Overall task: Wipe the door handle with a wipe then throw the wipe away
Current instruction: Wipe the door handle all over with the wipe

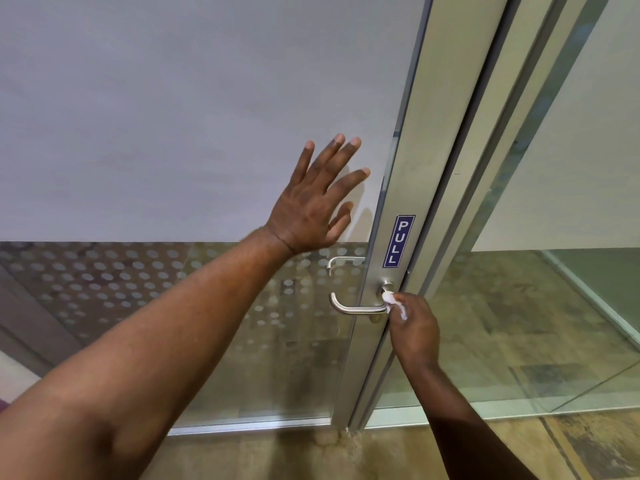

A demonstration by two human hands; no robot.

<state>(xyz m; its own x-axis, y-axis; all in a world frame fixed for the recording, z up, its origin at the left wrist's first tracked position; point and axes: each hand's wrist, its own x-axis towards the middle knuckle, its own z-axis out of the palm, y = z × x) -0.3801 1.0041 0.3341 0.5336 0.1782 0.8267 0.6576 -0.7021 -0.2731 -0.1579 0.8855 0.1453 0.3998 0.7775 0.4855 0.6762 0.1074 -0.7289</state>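
Observation:
A brushed-metal lever door handle (353,308) sticks out to the left from the aluminium door frame (412,188), below a blue PULL sticker (398,241). My right hand (414,329) is closed around a crumpled white wipe (393,300), pressing it against the handle's round base. My left hand (317,199) lies flat with fingers spread on the frosted glass of the door, above and left of the handle, holding nothing.
The glass door (173,116) is frosted on top and dotted lower down; a second handle (343,260) shows through it on the far side. A fixed glass panel (561,220) stands to the right. Brownish patterned floor (519,445) lies below.

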